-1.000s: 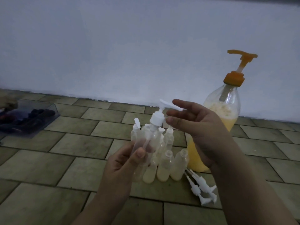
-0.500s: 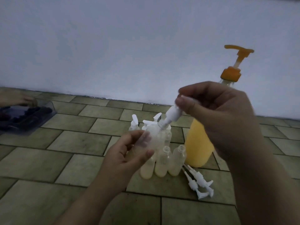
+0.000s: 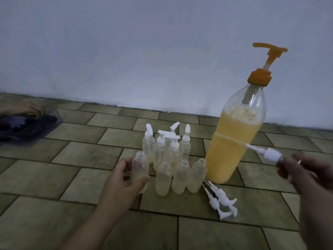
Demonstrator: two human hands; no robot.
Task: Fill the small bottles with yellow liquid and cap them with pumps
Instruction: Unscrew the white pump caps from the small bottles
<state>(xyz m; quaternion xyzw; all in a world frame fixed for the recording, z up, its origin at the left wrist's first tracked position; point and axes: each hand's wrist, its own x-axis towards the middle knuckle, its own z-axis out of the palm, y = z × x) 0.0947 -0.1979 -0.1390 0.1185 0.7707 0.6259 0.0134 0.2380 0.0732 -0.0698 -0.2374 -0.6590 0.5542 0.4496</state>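
Four open small bottles stand on the floor; the left hand (image 3: 124, 179) curls round the end one (image 3: 139, 170). Off to its right, the right hand (image 3: 306, 170) pinches a white pump (image 3: 266, 153). A careless nudge could topple the neighbours just beside.

Uncapped bottle (image 3: 139, 170) in left hand (image 3: 122, 179)
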